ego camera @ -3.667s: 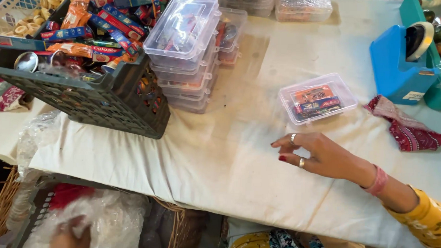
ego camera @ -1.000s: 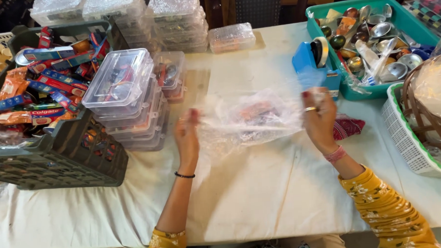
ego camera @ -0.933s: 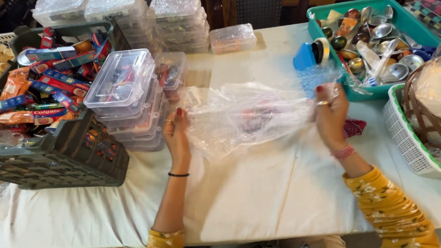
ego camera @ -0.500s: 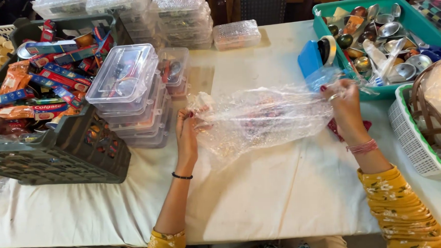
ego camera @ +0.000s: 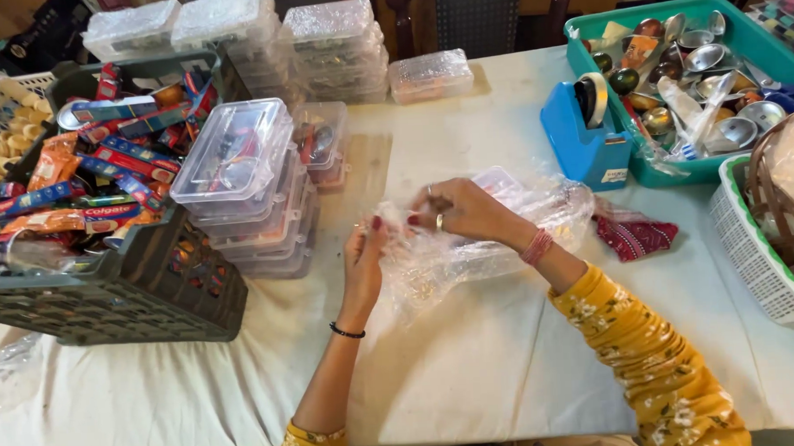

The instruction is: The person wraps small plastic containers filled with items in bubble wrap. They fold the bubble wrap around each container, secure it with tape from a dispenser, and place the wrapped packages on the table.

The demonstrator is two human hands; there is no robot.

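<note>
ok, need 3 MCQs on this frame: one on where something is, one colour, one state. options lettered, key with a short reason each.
1. Where is the blue tape dispenser?
A. in the dark crate
B. on the table, touching the teal tray
C. under the clear boxes

2. What colour is the bangle on the right hand?
A. green
B. black
C. pink-red

3. What state is the clear plastic bag in?
A. crumpled, held by both hands
B. folded flat, untouched
C. hanging off the table edge

Key: 1 B, it stands on the white cloth against the teal tray. 2 C, a pink-red band sits at that wrist. 3 A, the left hand and the right hand both grip the bunched film.
</note>
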